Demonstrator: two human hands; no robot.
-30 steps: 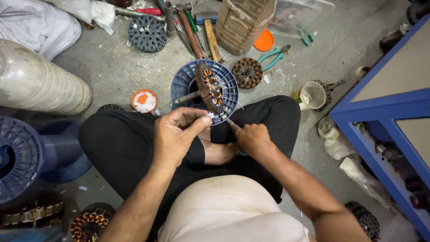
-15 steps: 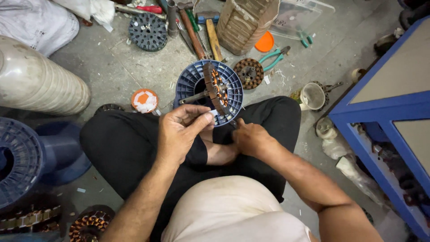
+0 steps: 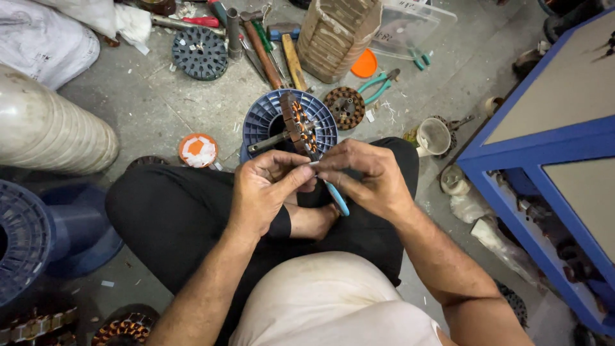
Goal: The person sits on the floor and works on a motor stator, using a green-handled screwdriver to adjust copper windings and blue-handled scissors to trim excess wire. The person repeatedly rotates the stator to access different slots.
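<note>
I sit cross-legged on a concrete floor. A round motor stator with copper windings stands on edge on a blue plastic spool before my knees. My left hand pinches the near rim of the stator between thumb and fingers. My right hand has come against the left one and grips a small tool with a light blue handle, its tip at the stator's rim. The tool's working end is hidden by my fingers.
Another wound stator, teal pliers, hammers and screwdrivers, a black slotted disc, an orange dish of white bits, a white cup. Blue cabinet at right, large blue reel at left.
My right hand has moved up from my lap to meet the left hand at the stator, bringing the blue-handled tool to its rim. The left hand keeps its hold.
</note>
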